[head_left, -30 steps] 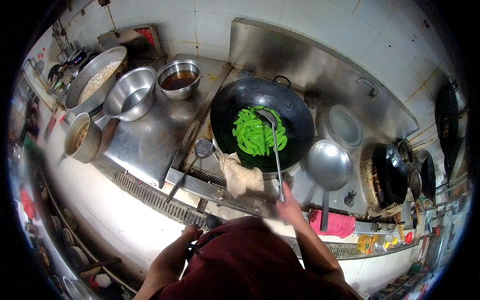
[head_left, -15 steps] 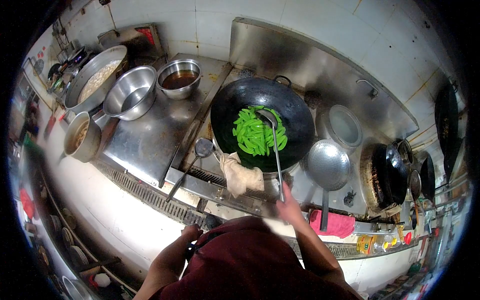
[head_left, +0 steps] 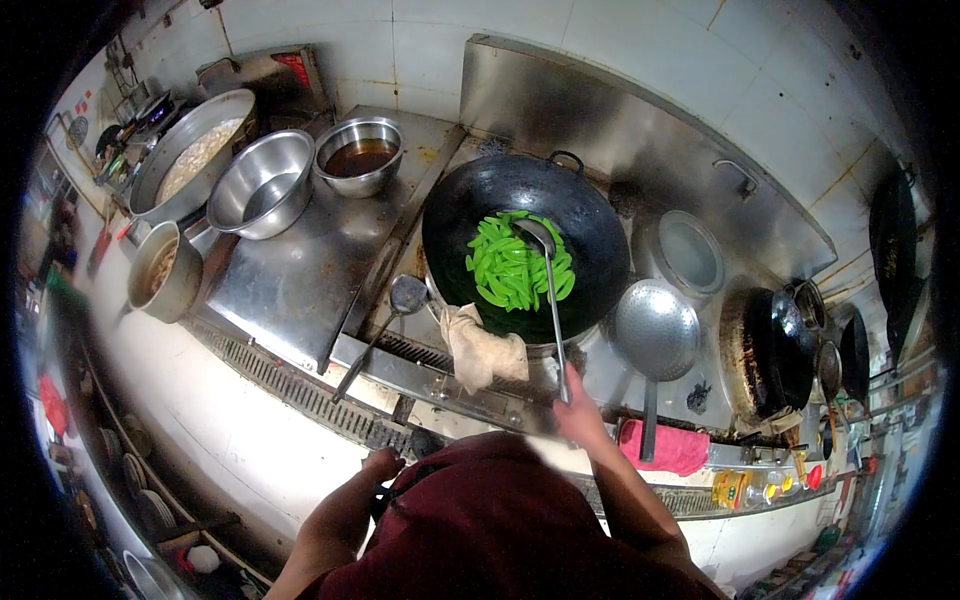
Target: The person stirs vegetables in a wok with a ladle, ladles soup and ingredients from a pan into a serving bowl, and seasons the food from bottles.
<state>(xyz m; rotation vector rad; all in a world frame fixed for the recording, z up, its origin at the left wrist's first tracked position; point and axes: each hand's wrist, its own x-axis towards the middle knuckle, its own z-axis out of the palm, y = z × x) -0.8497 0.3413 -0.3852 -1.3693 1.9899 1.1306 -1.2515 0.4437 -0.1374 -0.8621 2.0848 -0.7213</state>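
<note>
R hand (head_left: 578,412): closed on ladle (head_left: 555,320) | L hand (head_left: 383,465): by stove edge (head_left: 380,432), grip can't tell | green pods (head_left: 510,272): in wok (head_left: 590,230), ladle bowl on them | done: pods in wok | left: none seen dished out, rest unclear

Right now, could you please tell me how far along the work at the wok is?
The green pods are already in the wok. In hand is the ladle: the right hand grips its handle, with its bowl at the pods. Emptying the wok probably remains, as the pods lie inside it; their doneness I cannot tell.
</note>
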